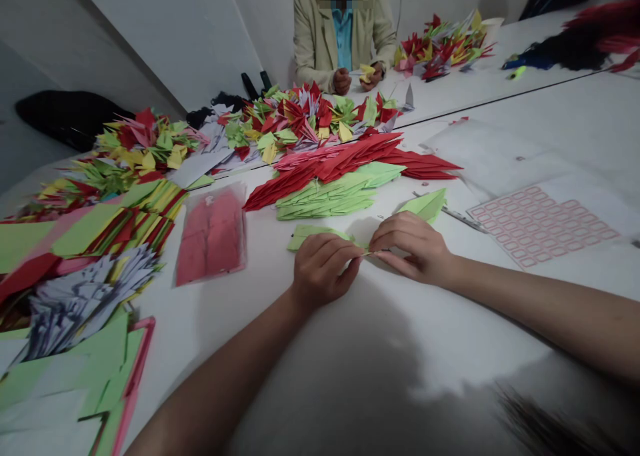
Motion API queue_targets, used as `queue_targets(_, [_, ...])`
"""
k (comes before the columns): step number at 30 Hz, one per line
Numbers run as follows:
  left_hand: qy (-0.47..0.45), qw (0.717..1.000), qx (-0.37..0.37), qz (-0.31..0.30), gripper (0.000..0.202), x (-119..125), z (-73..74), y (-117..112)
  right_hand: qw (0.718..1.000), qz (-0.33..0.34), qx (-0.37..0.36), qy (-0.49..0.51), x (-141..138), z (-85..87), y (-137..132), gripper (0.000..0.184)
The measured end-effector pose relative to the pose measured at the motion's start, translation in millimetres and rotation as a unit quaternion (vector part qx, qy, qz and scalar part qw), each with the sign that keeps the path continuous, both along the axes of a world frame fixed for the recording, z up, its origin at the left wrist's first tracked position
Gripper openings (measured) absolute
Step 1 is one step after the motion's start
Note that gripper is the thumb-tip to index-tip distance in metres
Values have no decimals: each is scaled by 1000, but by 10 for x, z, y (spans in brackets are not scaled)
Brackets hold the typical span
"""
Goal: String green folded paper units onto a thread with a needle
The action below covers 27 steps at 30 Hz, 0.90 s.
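Note:
A green folded paper piece (314, 236) lies across the white table, pinched between both my hands, with its far pointed end (427, 205) rising past my right hand. My left hand (320, 271) grips its near-left part, fingers curled over the fold. My right hand (407, 246) holds the other side, and the fingertips of both hands nearly meet at a thin creased point. Just beyond lies a heap of folded green paper pieces (325, 199).
Red folded pieces (350, 159) and piles of paper cranes (305, 116) lie ahead. To the right are a metal tool (463, 219) and a pink-outlined label sheet (540, 226). Stacked coloured paper (90, 233) and a pink-filled plastic sleeve (211, 236) lie left. Across the table, a seated person's hands (357, 77) hold yellow paper.

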<state>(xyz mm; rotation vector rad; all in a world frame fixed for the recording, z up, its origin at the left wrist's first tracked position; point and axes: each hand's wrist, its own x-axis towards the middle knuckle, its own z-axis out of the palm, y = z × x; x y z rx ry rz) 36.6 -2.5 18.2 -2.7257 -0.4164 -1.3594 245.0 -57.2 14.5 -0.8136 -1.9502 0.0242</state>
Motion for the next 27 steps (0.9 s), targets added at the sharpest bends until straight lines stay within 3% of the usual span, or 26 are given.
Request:
queue_targets(7, [-32, 999, -8, -21, 19, 23, 18, -8, 999, 26, -3, -24, 9, 17, 9, 7])
queue_targets(17, [-67, 997, -39, 10, 10, -34, 59, 100, 1000, 18, 0, -4, 187, 30, 116, 7])
queue_targets(27, [5, 996, -89, 4, 7, -36, -29, 141, 997, 24, -26, 65, 112, 29, 80, 8])
